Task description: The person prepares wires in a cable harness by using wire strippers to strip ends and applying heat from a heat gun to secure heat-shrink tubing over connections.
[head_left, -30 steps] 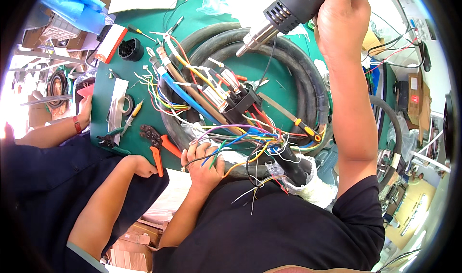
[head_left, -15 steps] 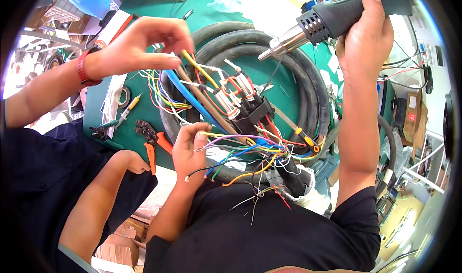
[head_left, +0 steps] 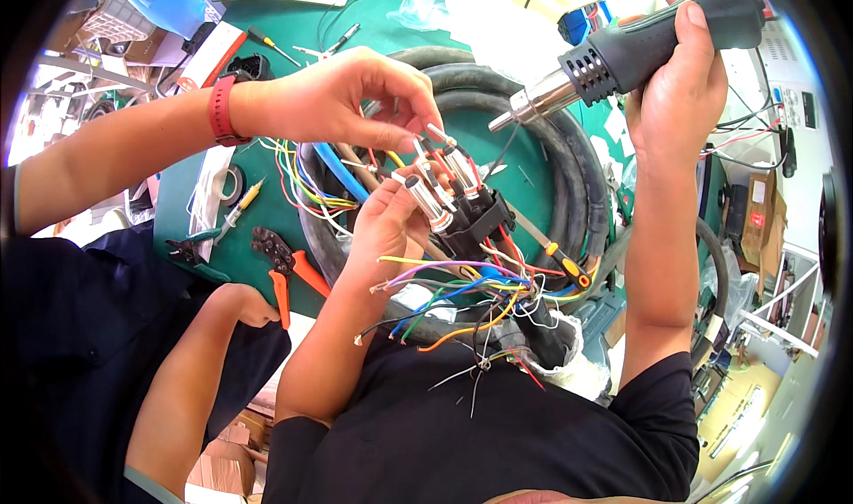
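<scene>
My right hand point(head_left: 677, 95) is wrapped round the handle of a black heat gun point(head_left: 626, 55). Its metal nozzle points left and down toward a black connector block point(head_left: 480, 227) with silver pins and wires. My left hand point(head_left: 388, 218) is closed at the left side of this block, thumb and fingers pinching the wires beside its pins; the exact grip is partly hidden. Reaching in from the left, a co-worker's hand point(head_left: 378, 100) with a red wristband pinches at the wire ends above the pins. Loose coloured wires point(head_left: 462, 282) fan out from a thick black cable point(head_left: 542, 331) below.
A coil of thick black cable point(head_left: 582, 175) lies on the green mat. Orange-handled crimping pliers point(head_left: 283, 260), a glue syringe point(head_left: 240, 204), a tape roll point(head_left: 233, 184) and a yellow-black screwdriver point(head_left: 569, 266) lie around it. The co-worker's other hand point(head_left: 253, 307) rests at the table edge.
My left hand has moved up and right from the loose wires to the connector's pins. The co-worker's hand has come right to the same pins. The heat gun has shifted slightly right.
</scene>
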`<action>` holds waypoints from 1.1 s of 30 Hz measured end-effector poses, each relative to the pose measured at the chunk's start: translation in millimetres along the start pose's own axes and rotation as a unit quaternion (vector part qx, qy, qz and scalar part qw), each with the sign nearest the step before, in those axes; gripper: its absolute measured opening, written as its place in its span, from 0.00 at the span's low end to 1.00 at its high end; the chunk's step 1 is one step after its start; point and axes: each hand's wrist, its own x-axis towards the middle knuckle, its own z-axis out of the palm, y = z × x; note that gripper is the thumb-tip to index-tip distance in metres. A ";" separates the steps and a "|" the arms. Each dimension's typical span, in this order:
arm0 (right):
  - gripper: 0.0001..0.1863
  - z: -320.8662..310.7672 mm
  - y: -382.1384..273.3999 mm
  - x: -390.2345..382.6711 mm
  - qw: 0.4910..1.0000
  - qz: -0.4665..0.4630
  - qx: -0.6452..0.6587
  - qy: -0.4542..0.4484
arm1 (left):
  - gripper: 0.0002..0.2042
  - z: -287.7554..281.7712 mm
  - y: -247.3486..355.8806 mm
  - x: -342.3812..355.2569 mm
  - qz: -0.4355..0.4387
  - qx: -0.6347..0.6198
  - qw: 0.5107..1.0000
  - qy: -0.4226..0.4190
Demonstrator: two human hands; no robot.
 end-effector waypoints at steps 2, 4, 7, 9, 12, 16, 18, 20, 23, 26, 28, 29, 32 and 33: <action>0.24 0.7 -2.0 -1.1 1.000 0.007 -0.001 0.001 | 0.10 3.0 -3.3 -1.1 0.044 0.023 0.999 0.006; 0.24 1.1 -3.0 -1.2 1.000 0.010 0.003 -0.001 | 0.09 4.7 -4.3 -2.3 0.058 0.024 0.998 0.020; 0.24 0.1 -2.9 -0.9 1.000 0.009 0.011 -0.008 | 0.08 8.5 -3.7 -5.2 0.046 0.011 0.998 0.052; 0.24 -0.6 -3.3 -1.3 1.000 0.007 0.011 -0.016 | 0.08 11.5 -5.0 -6.3 0.051 0.029 0.996 0.071; 0.24 -1.3 -4.5 -0.3 1.000 0.004 0.013 -0.015 | 0.07 12.5 0.8 -9.3 0.059 0.092 0.990 0.087; 0.23 -1.5 -5.9 0.2 1.000 0.010 0.011 -0.010 | 0.08 16.0 9.3 -13.1 0.016 0.128 0.988 0.089; 0.23 -1.4 -5.9 -0.4 1.000 0.012 0.023 -0.012 | 0.08 13.3 11.3 -12.6 0.013 0.122 0.990 0.074; 0.23 -1.7 -6.0 -1.2 1.000 0.014 0.017 -0.006 | 0.07 12.4 3.2 -12.1 -0.013 0.043 0.997 0.066; 0.24 -2.5 -6.2 -1.3 1.000 0.015 0.008 0.001 | 0.07 7.7 -6.9 -9.2 -0.030 -0.074 0.996 0.033; 0.24 -3.7 -6.8 -1.1 1.000 0.019 0.010 0.008 | 0.07 3.8 -10.7 -5.6 -0.052 -0.152 0.987 -0.008; 0.24 -3.6 -7.7 -1.5 1.000 0.021 0.014 0.010 | 0.08 1.3 -15.0 -3.6 -0.045 -0.185 0.981 -0.034; 0.24 -3.0 -8.4 -1.9 1.000 0.022 0.017 0.009 | 0.08 -0.1 -19.3 -2.0 -0.027 -0.197 0.979 -0.048; 0.24 -6.3 -7.1 -0.4 1.000 0.013 0.016 0.003 | 0.08 1.2 -24.9 -2.0 -0.031 -0.243 0.968 -0.056; 0.24 -7.6 -6.5 0.3 1.000 0.009 0.014 0.001 | 0.08 1.6 -25.5 -2.2 -0.041 -0.259 0.964 -0.053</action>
